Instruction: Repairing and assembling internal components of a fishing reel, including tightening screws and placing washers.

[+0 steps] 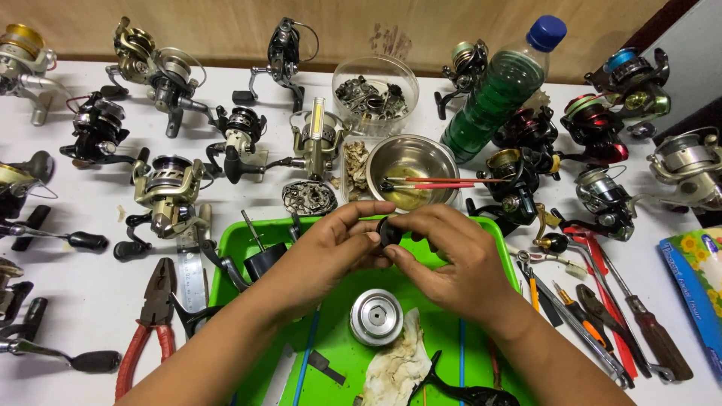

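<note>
— Held over a bright green tray (226, 259): small black part (389, 231); silver spool (376, 316) below.
— Far right, green bottle (494, 94), blue cap (547, 33). Near left, red-handled pliers (147, 331).

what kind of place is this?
Likely a fishing reel repair bench. Many spinning reels lie around a white table, with pliers and screwdrivers beside a green tray. Both hands, left hand and right hand, hold a small black part.
</note>
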